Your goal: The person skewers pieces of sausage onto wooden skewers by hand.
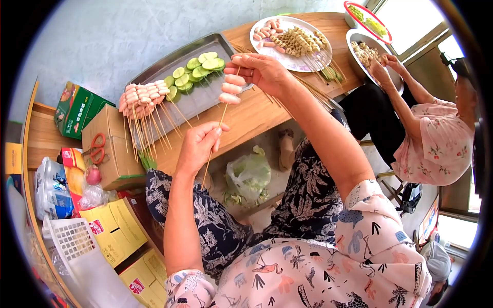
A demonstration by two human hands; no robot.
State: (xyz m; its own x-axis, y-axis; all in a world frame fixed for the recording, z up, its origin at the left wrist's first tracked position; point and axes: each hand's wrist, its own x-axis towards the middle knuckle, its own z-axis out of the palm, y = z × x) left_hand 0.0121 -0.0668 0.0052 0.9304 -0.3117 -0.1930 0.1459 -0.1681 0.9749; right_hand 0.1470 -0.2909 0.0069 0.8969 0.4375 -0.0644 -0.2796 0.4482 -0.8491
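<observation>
My left hand (197, 146) is closed around the lower part of a thin wooden skewer, which slants up across my lap. Three short pink sausages (231, 89) are threaded near its upper end. At that top end the fingers of my right hand (259, 72) pinch together around the skewer's tip; whether a further sausage is between them I cannot tell. Beyond my hands a metal tray (200, 105) bears a pile of finished sausage skewers (144, 97) at its left and skewered green slices (195, 72) at its right.
A white oval plate (303, 64) holds loose sausages and spiral skewers. At right, a person (431, 133) works over a metal bowl (353, 38). Left are a cardboard box (115, 133) with red-handled scissors (97, 149), a green box and a white basket (77, 226). A plastic bag (249, 174) lies below.
</observation>
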